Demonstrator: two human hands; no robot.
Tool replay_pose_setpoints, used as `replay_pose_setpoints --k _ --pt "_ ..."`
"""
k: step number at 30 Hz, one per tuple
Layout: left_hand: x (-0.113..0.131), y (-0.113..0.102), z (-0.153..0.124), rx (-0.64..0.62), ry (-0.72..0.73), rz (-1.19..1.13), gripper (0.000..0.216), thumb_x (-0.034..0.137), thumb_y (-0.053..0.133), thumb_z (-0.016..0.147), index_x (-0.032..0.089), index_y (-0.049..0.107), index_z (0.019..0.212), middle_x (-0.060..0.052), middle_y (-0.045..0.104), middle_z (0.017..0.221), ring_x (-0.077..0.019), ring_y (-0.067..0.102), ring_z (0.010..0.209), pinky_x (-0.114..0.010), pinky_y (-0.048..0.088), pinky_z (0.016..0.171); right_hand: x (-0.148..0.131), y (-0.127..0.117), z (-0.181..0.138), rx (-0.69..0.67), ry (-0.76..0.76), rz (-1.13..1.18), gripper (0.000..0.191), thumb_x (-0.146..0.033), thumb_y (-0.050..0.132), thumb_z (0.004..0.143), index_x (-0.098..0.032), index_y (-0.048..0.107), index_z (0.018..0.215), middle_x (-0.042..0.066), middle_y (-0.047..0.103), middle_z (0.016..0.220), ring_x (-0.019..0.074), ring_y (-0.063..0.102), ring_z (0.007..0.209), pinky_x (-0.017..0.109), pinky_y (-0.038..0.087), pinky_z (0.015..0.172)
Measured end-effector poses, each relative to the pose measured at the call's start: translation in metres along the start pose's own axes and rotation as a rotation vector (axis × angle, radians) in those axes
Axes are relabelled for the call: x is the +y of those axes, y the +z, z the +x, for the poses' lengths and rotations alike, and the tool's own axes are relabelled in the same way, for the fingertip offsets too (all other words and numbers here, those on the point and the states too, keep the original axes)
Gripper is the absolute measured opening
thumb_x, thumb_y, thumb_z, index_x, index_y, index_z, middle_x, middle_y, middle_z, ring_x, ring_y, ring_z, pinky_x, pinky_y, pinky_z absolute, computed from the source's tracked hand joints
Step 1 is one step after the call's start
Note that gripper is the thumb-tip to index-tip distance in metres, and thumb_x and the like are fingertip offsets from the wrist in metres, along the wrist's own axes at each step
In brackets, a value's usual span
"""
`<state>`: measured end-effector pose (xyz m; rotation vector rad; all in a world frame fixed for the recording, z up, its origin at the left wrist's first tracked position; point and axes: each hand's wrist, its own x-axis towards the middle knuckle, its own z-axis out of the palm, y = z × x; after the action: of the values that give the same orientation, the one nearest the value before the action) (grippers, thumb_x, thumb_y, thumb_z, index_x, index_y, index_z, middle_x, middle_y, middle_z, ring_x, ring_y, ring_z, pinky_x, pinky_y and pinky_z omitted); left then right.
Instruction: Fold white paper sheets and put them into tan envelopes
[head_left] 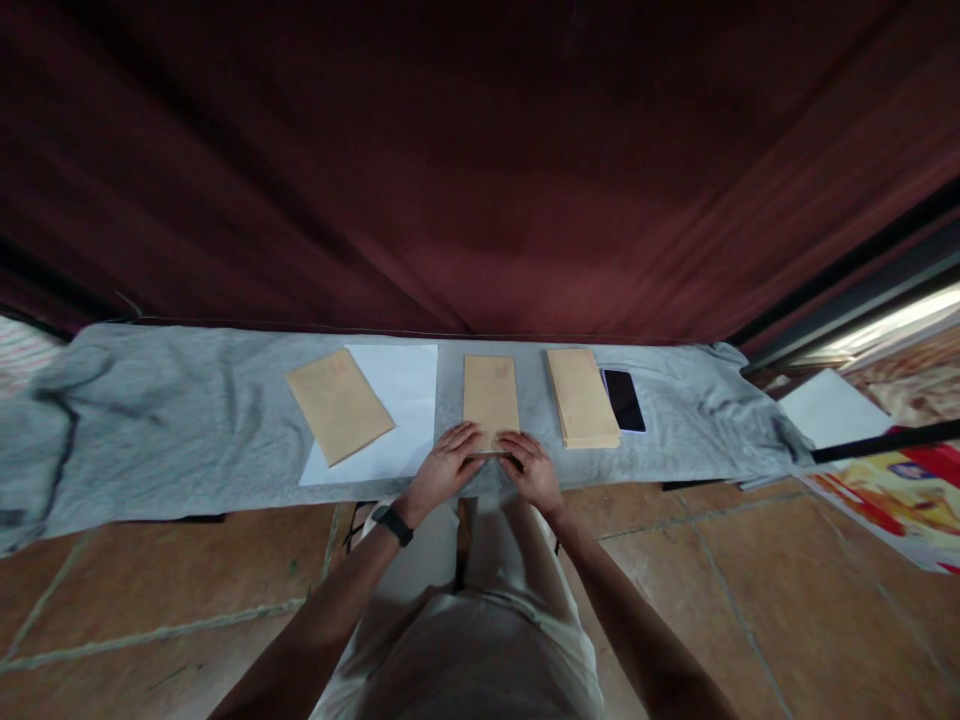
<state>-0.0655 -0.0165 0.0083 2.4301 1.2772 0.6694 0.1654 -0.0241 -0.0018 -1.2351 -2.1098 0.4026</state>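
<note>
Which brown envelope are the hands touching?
The middle envelope, touched by left hand and right hand; the left envelope partly on white paper and stack beside the phone lie untouched.

Forearms (326, 612) angled inward, fingers (461, 438) bent

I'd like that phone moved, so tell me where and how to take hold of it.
Probably best by its right long edge, coming from the right: the phone lies flat, its left side close against or partly under the envelope stack, while the right edge meets only the grey cloth.
</note>
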Motion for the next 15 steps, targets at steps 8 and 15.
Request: replay_pose_setpoints --k 8,15 --pt "0.0043 0.0039 -0.0008 0.1 -0.081 -0.079 0.026 0.027 0.053 0.098 0.021 0.064 0.122 -0.008 0.066 0.134 -0.0214 0.056 0.133 -0.046 0.046 0.115 0.0019 0.0054 -0.0006 0.053 0.051 0.015 0.018 -0.027 0.056 0.099 -0.023 0.072 0.108 0.008 0.073 0.121 0.0215 0.065 0.117 0.042 0.05 0.107" --pt "0.0046 0.0083 0.0038 0.184 -0.143 -0.129 0.022 0.022 0.049 0.099 0.021 0.066 0.112 -0.008 0.07 0.126 -0.0206 0.064 0.12 -0.042 0.051 0.108 0.0004 0.0088 -0.0006 0.09 0.125 0.002 0.021 -0.027 0.051 0.101 -0.021 0.071 0.101 0.009 0.073 0.118 0.0216 0.066 0.112 0.039 0.051 0.1"
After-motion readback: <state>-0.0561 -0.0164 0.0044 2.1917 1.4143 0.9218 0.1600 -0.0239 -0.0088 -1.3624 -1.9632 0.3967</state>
